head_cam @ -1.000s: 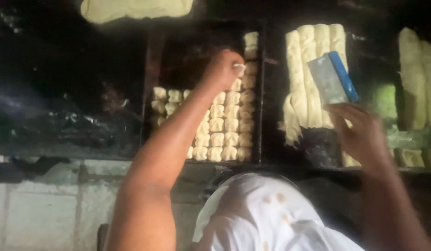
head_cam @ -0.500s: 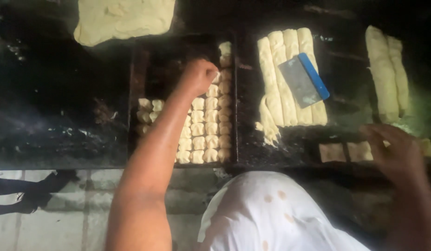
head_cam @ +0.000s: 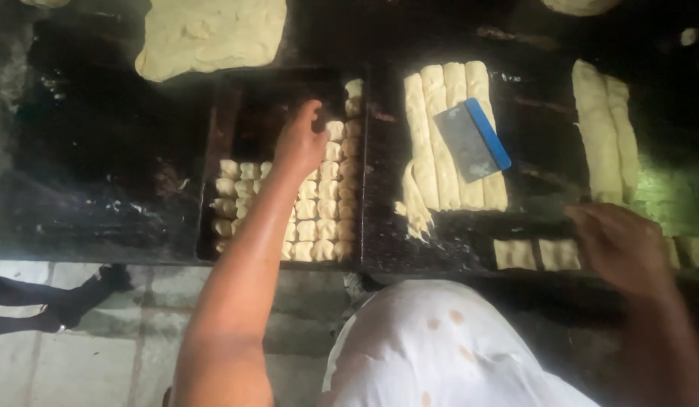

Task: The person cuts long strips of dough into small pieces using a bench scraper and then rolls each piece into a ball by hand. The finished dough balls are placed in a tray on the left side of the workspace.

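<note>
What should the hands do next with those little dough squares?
Probably the right hand picks up one of the cut dough pieces lying beside it and passes it over. The left hand is at the top of the dark tray, where the rows of small dough pieces stop and bare space remains.

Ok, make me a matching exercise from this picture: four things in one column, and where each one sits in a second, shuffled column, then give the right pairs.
Things:
1. Grey dough scraper with blue handle
2. Person's left hand
3. Large flat sheet of pale dough
4. Person's right hand

Places:
A. Over the dark tray of small cut dough pieces
B. At the top, behind the tray
C. Lying on the long dough strips
D. Near two square dough pieces at the table edge

Pairs: 1-C, 2-A, 3-B, 4-D
</note>
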